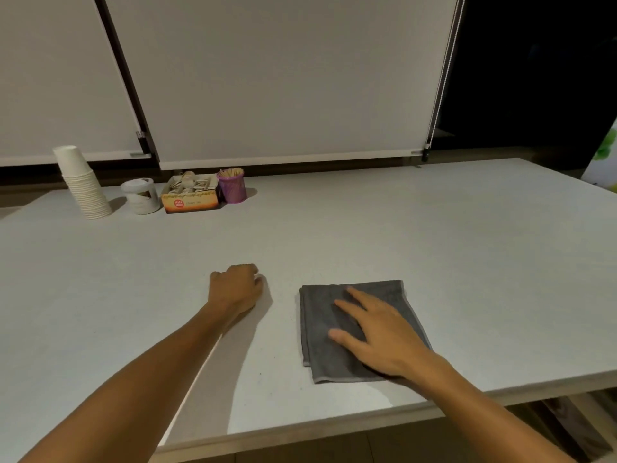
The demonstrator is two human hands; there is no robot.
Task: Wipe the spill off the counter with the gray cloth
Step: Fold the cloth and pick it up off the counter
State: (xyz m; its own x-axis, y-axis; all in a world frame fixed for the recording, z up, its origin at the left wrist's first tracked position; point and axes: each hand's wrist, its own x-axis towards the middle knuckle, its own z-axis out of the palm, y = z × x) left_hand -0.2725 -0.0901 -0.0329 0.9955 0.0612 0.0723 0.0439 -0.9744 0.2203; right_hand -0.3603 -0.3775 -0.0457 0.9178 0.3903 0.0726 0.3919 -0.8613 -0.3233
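Note:
A folded gray cloth [320, 332] lies flat on the white counter [434, 248], near its front edge. My right hand [380, 332] rests palm down on top of the cloth with fingers spread, not gripping it. My left hand [235, 289] sits on the bare counter a little to the left of the cloth, fingers curled under into a loose fist with nothing in it. I cannot make out any spill on the counter surface.
At the back left stand a stack of white paper cups [83, 182], a white lidded tub [141, 196], an orange box of sachets [192, 193] and a purple cup of toothpicks [232, 184]. Lowered roller blinds [283, 78] hang behind. The counter's front edge [334, 422] runs close to me.

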